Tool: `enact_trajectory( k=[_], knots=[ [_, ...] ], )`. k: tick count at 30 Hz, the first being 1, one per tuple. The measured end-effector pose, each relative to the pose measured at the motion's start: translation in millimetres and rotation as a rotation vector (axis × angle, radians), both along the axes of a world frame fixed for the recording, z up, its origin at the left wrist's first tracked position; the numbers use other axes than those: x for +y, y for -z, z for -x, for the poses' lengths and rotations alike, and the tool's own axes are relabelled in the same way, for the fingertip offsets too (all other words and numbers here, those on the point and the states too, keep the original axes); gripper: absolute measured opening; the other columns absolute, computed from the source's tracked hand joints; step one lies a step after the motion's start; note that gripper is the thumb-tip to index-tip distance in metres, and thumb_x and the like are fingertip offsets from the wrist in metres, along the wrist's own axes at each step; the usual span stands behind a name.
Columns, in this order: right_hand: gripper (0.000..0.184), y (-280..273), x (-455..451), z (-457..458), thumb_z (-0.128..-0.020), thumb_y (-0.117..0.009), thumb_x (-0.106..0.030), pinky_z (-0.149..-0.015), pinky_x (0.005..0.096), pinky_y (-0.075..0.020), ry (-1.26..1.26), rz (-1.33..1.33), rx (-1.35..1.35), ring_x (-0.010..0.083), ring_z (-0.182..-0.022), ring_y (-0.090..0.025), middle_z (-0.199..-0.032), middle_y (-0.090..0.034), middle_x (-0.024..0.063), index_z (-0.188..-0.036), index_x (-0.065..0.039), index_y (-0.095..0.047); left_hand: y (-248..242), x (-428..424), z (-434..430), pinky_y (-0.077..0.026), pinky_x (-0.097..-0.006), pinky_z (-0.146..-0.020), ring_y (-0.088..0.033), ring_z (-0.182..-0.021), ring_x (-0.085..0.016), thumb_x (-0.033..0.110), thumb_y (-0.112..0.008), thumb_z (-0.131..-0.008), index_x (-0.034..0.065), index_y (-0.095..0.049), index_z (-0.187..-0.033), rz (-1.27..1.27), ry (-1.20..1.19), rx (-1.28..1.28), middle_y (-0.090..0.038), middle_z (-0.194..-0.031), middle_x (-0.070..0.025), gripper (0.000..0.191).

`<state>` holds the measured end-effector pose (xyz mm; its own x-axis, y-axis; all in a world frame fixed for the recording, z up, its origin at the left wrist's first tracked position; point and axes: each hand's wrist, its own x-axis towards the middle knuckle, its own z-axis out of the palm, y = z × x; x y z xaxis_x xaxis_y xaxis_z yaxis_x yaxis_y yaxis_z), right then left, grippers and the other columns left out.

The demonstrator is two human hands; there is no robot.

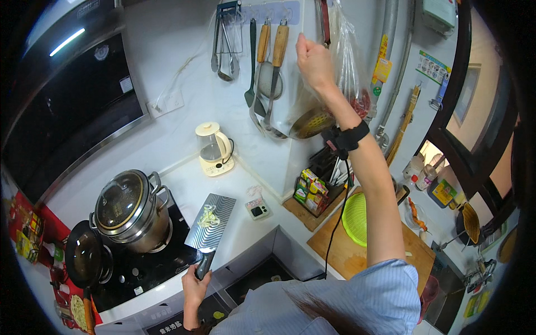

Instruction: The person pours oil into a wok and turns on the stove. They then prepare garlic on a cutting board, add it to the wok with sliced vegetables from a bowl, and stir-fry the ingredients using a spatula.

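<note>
My left hand [195, 289] grips the black handle of a broad cleaver [213, 222] with a wavy-patterned blade. Sliced pale green vegetable [208, 216] lies on the flat of the blade. My right hand [314, 63] is raised near the wall, fingers curled, beside a red-handled utensil [325, 21] and a clear plastic bag [347, 54]; whether it holds anything cannot be told. Below it hangs a perforated metal skimmer [312, 122]. Wooden-handled kitchen tools [280, 46] hang to the left of this hand.
A lidded steel pot [125, 209] and a black wok [83, 253] stand on the stove. A cream electric kettle [215, 148] is in the corner. A green basket [355, 220] rests on a wooden cutting board [347, 257], under my right arm. A black cable hangs from my wrist strap.
</note>
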<state>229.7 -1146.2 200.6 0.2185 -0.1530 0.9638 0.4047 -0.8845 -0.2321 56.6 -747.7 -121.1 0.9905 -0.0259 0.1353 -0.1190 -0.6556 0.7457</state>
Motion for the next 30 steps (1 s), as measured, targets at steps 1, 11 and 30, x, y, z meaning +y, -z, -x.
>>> enact_trajectory(
  k=[1, 11, 30],
  knots=[
    [0.044, 2, 4, -7, -0.092, -0.044, -0.03, -0.048, 0.0409, -0.0368, -0.004, -0.001, 0.002, 0.0304, -0.046, -0.049, -0.053, -0.045, 0.02, -0.063, 0.002, -0.051, 0, 1, 2, -0.041, -0.0324, -0.051, -0.05, -0.047, -0.022, 0.016, -0.071, -0.068, -0.0021, -0.057, -0.082, -0.001, -0.004, 0.002, -0.053, -0.056, -0.0146, 0.027],
    [0.059, 15, 29, -44, -0.077, -0.065, -0.042, -0.065, 0.0451, -0.0489, 0.326, -0.028, 0.362, 0.0431, -0.075, -0.061, -0.075, -0.061, 0.0276, -0.094, 0.011, -0.045, 2, 11, 14, -0.041, -0.0324, -0.049, -0.051, -0.046, -0.022, 0.015, -0.072, -0.068, -0.0037, -0.057, -0.08, -0.007, -0.034, -0.016, -0.054, -0.055, -0.015, 0.027],
    [0.032, -18, 8, -68, -0.071, -0.076, -0.026, -0.036, 0.0245, -0.0201, -0.248, -0.447, 0.387, 0.0064, -0.039, -0.029, -0.049, -0.042, -0.0018, -0.067, 0.003, -0.063, 9, 18, 19, -0.044, -0.036, -0.054, -0.056, -0.054, -0.032, 0.017, -0.072, -0.068, -0.0026, -0.057, -0.081, -0.005, -0.066, 0.019, -0.056, -0.059, -0.0181, 0.028]
  ],
)
